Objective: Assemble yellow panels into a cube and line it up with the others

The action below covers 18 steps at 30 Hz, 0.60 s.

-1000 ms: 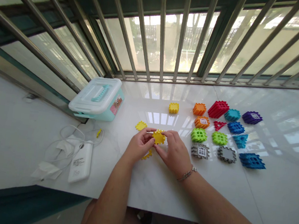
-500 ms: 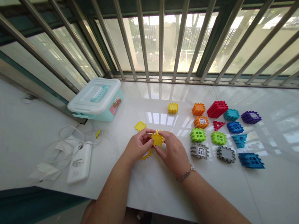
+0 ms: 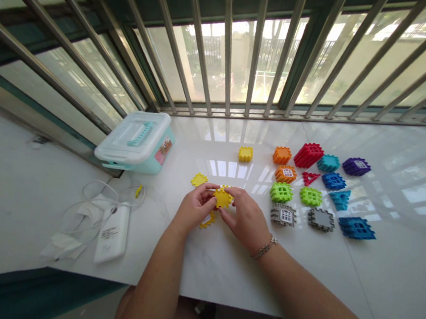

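Between my two hands is a yellow notched building tile (image 3: 222,198), held above the white marble counter. My left hand (image 3: 196,209) pinches its left side, thumb on the face. On the other side, my right hand (image 3: 247,216) has its fingers at the tile's right and top edges; part of the grip is hidden. Beneath the left fingers lies a yellow tile with a window sticker (image 3: 207,221), partly covered. Another flat yellow tile (image 3: 199,180) rests just beyond my left hand. Farther back stands a small yellow stack (image 3: 245,154).
To the right are stacks of orange (image 3: 282,155), red (image 3: 309,155), green (image 3: 281,192), grey (image 3: 284,214), blue (image 3: 356,228) and purple (image 3: 356,166) tiles. A lidded teal box (image 3: 135,138) sits back left. A white power bank (image 3: 113,233) with a cable lies front left. Metal bars (image 3: 254,57) line the window.
Both hands keep the yellow tile in nearly the same place, with only a slight shift of the fingers. The whole view has drifted a little; the pieces on the counter stay put.
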Motion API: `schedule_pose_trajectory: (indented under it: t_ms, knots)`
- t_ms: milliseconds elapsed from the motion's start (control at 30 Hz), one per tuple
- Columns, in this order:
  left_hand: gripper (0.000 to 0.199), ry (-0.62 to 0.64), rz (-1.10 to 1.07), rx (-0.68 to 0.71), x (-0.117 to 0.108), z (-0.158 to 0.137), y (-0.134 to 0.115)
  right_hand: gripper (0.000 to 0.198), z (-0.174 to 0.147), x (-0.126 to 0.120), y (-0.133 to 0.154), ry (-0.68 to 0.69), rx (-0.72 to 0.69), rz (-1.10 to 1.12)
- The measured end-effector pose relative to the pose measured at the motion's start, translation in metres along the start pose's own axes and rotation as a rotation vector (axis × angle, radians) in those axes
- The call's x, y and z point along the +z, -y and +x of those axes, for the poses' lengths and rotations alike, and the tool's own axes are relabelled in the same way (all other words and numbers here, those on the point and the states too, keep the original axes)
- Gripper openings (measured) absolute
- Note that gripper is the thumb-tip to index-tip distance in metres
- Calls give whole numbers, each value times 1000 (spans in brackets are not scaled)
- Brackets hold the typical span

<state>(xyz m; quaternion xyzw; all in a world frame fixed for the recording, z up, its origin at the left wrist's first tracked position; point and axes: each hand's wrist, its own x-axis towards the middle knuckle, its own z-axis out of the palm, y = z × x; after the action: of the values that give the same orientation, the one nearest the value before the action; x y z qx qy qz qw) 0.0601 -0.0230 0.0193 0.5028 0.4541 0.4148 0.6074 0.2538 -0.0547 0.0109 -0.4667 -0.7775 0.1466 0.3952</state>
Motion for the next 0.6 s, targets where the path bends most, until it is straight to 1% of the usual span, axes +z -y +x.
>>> schedule_pose_trajectory:
  t_ms: [600]
  knots:
    - [44,6,-3,-6,0,0,1,54,0,1,0,5,-8,-1]
